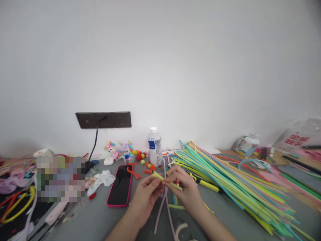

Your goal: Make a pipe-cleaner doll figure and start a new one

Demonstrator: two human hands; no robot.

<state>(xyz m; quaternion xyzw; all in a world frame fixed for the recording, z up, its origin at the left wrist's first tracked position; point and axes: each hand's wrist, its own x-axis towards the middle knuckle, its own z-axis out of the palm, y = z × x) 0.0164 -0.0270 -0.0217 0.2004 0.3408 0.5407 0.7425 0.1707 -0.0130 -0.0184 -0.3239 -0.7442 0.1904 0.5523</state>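
Over the middle of the grey mat, my left hand pinches a short pale yellow pipe cleaner between thumb and fingertips. My right hand closes on the same piece from the other side, and its end sticks out below those fingers. The exact bend between the fingertips is too small to make out. Lavender pipe cleaners run beneath the hands. A curved cream-coloured piece lies nearer to me. Behind the hands stands a clear bottle with a white cap. Small orange pieces lie at its foot.
A large bundle of coloured pipe cleaners spreads to the right, beside a yellow cutter. A pink-cased phone lies left of my hands, near crumpled tissue. Small figures stand by the wall, under a socket strip.
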